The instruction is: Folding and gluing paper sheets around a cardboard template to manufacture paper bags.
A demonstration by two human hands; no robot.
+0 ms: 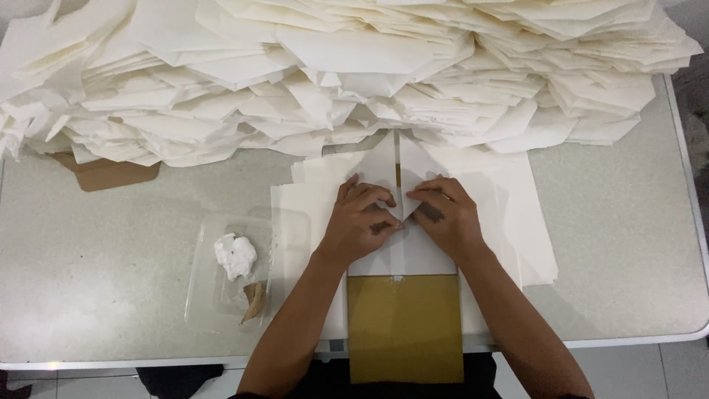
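White folded paper sheet (399, 185) lies under both hands near the desk's (111, 244) front edge. Left hand (358, 222) and right hand (443, 216) press it flat, fingers curled, fingertips meeting at the centre fold, clamped on nothing.

Two bare forearms are seen from above, entering at the lower edge of the head view. No sleeves are seen on them, and both arms are left uncovered up to the frame's edge. No gloves, rings, watch or bracelets are worn on the left hand (360, 222) or the right hand (446, 216). The fingernails are kept short and unpainted, as far as can be told. A strip of dark, nearly black clothing (317, 380) is seen between the arms at the bottom of the frame; its cut cannot be told
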